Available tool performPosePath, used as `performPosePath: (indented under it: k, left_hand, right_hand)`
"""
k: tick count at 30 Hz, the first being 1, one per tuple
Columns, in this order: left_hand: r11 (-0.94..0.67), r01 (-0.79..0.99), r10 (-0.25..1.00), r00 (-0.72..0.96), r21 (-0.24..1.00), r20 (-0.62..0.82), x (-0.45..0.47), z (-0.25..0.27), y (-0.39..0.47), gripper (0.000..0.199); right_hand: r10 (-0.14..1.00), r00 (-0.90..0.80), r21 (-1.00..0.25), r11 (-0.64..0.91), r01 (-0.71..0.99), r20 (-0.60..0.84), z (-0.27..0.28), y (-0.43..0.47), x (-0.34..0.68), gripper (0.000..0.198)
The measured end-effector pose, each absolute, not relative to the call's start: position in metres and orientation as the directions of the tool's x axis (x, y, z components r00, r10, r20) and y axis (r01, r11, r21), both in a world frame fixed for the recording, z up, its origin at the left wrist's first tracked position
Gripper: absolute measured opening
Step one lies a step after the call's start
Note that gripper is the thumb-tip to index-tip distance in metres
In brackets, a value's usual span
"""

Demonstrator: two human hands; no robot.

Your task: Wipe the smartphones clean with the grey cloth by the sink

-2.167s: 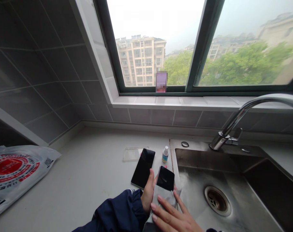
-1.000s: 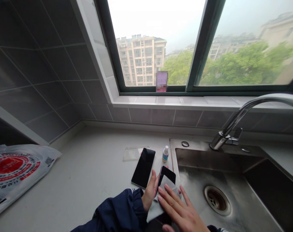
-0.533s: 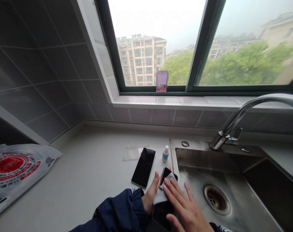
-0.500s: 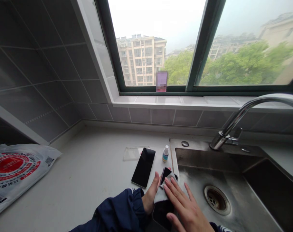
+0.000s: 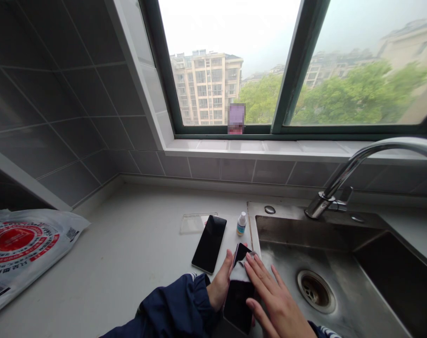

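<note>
My left hand (image 5: 220, 284), in a dark blue sleeve, grips a black phone (image 5: 237, 300) by its left edge, just over the rim of the sink. My right hand (image 5: 273, 300) lies flat on the phone's screen, fingers together, pressing a small white cloth (image 5: 239, 272) against its upper part. A second black phone (image 5: 209, 243) lies face up on the counter a little to the left. Beyond that lie a clear phone case (image 5: 194, 224) and a small white dropper bottle (image 5: 240, 223).
A steel sink (image 5: 340, 263) with a drain (image 5: 314, 291) fills the right side, with a curved tap (image 5: 354, 164) above. A printed plastic bag (image 5: 19, 249) lies at the counter's left. Grey tiled walls and a window sill bound the back.
My right hand slid the white cloth from the phone's lower part up to its top end, uncovering the dark lower screen. The phone tilted more upright in my left hand.
</note>
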State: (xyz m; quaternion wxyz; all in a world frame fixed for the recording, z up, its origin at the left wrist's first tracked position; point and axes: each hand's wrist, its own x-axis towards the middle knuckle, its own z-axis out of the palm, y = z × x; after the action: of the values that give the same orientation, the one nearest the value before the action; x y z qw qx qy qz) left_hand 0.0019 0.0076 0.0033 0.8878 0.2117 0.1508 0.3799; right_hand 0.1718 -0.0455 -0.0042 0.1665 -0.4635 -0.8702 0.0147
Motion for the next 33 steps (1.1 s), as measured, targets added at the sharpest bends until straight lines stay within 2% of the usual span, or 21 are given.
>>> performPosePath:
  k: [9,17,22,27,33]
  left_hand:
    - [0.542,-0.576,0.734,0.679,0.612,-0.011,0.001,0.001,0.007,0.056]
    - [0.551,-0.513,0.697,0.716,0.658,-0.026,-0.001,0.002,0.004,0.060]
    - [0.502,-0.528,0.732,0.681,0.685,-0.012,-0.002,-0.005,0.003,0.058]
    - [0.579,-0.553,0.706,0.708,0.600,-0.029,-0.001,-0.011,0.003,0.063]
    - [0.593,-0.577,0.750,0.649,0.561,-0.125,0.001,-0.008,0.004,0.063]
  right_hand:
    - [0.859,-0.425,-0.302,0.502,0.811,0.286,-0.004,-0.044,0.173,0.067]
    - [0.858,-0.417,-0.312,0.501,0.807,0.300,-0.005,-0.044,0.172,0.068]
    - [0.832,-0.464,-0.290,0.544,0.787,0.302,0.000,-0.046,0.170,0.073]
    - [0.767,-0.542,-0.242,0.630,0.738,0.345,0.003,-0.047,0.167,0.077]
    - [0.660,-0.637,-0.124,0.727,0.676,0.397,0.009,-0.048,0.164,0.084]
